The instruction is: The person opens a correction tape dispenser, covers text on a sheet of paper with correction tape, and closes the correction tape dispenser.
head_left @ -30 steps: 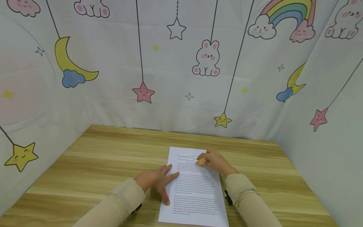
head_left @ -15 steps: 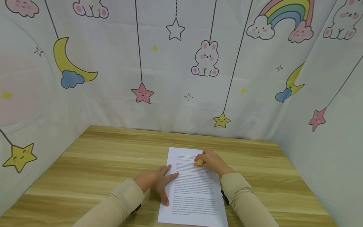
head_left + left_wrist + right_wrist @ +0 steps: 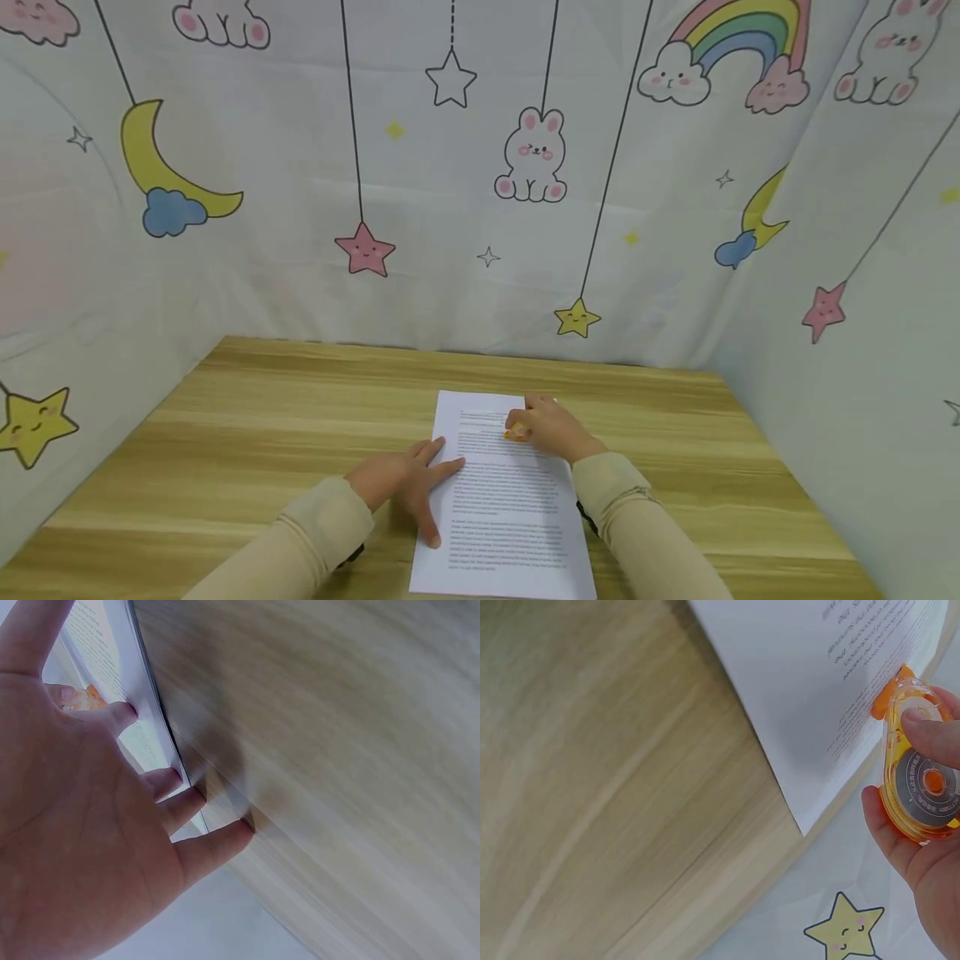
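Observation:
A printed sheet of paper (image 3: 487, 578) lies lengthwise on the wooden table. My left hand (image 3: 412, 483) is spread along its left edge, thumb and one finger on the paper. In the left wrist view, other fingertips of that hand (image 3: 82, 825) reach the paper's edge and the table. Near the sheet's top, my right hand (image 3: 557, 427) grips an orange correction tape (image 3: 516, 432). Seen from the right wrist, the correction tape (image 3: 924, 787) has a clear case and a grey disc; the thumb presses its side. Its orange tip meets the printed lines.
The wood-grain table (image 3: 300, 400) extends on both sides of the paper. A white cloth (image 3: 285, 292) printed with stars, rabbits and moons hangs behind the table and along both sides.
My right hand has slid the correction tape leftward across the upper lines of the paper. The left hand has stayed in place on the sheet. The head view has shifted slightly.

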`<move>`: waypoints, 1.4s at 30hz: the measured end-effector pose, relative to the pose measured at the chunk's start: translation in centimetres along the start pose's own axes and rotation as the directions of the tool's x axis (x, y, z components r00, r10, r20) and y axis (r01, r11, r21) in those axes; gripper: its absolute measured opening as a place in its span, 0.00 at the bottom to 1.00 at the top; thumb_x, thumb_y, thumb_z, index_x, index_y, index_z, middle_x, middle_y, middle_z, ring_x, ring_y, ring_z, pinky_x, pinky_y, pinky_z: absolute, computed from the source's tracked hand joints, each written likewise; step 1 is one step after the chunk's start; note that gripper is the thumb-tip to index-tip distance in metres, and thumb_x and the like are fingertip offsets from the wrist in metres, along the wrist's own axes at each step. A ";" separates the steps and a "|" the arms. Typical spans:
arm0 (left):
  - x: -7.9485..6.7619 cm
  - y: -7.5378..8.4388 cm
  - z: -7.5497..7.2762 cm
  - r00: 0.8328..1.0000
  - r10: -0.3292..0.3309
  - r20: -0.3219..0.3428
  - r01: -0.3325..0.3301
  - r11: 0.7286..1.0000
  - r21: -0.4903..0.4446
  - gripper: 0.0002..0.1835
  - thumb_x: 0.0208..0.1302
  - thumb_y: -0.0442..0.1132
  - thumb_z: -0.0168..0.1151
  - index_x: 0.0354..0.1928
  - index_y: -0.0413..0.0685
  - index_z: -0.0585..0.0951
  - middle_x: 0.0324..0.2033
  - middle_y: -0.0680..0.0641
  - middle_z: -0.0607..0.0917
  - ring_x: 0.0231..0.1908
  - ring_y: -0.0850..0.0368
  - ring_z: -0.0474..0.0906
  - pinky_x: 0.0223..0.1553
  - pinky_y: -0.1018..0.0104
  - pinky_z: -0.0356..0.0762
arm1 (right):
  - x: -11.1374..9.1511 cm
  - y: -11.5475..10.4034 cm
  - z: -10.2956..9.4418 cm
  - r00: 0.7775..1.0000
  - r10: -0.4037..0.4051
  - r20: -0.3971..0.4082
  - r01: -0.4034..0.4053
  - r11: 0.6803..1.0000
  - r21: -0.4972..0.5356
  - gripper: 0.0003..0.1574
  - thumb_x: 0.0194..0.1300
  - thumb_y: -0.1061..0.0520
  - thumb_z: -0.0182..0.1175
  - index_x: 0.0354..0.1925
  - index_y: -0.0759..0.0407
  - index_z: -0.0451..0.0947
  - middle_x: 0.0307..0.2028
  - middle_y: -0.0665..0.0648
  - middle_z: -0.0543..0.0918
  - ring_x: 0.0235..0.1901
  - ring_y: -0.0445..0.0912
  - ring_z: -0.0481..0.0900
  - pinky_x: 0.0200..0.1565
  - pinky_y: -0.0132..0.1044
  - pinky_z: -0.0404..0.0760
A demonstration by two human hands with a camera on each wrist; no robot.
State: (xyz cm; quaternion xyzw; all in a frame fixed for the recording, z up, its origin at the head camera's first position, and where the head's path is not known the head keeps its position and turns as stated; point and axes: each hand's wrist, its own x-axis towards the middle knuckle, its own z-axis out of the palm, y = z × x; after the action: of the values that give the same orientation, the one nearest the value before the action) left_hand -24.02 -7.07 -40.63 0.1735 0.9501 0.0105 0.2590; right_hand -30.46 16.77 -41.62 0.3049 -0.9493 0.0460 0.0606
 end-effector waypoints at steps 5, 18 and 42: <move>-0.3 0.0 -0.2 1.000 -0.007 -0.001 0.007 1.000 -0.026 0.58 0.30 0.65 0.74 0.68 0.75 0.54 0.72 0.51 0.44 0.71 0.50 0.42 0.59 0.38 0.59 | 0.0 0.0 0.0 1.000 0.007 0.014 -0.006 1.000 -0.025 0.13 0.60 0.60 0.59 0.40 0.43 0.81 0.29 0.48 0.68 0.27 0.42 0.62 0.32 0.33 0.62; -0.3 0.0 -0.3 1.000 -0.001 0.011 0.001 0.999 -0.049 0.58 0.32 0.64 0.74 0.69 0.73 0.54 0.72 0.51 0.43 0.71 0.49 0.41 0.60 0.39 0.59 | -0.2 0.6 0.0 1.000 -0.021 -0.013 0.020 1.000 -0.021 0.14 0.58 0.63 0.60 0.38 0.44 0.82 0.26 0.49 0.65 0.27 0.43 0.60 0.30 0.32 0.59; -0.4 0.1 -0.4 1.000 -0.001 0.022 0.002 0.999 -0.053 0.58 0.33 0.62 0.74 0.70 0.72 0.52 0.72 0.51 0.42 0.72 0.49 0.39 0.60 0.39 0.58 | -2.0 2.7 -0.4 1.000 -0.021 -0.022 0.021 1.000 -0.014 0.17 0.56 0.68 0.58 0.37 0.48 0.82 0.25 0.49 0.68 0.27 0.43 0.61 0.30 0.32 0.61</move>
State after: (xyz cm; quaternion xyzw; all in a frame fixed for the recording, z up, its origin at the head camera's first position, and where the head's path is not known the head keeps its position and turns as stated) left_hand -23.86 -7.05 -40.10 0.1660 0.9467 0.0336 0.2741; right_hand -30.37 20.21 -41.63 0.3139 -0.9456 0.0423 0.0738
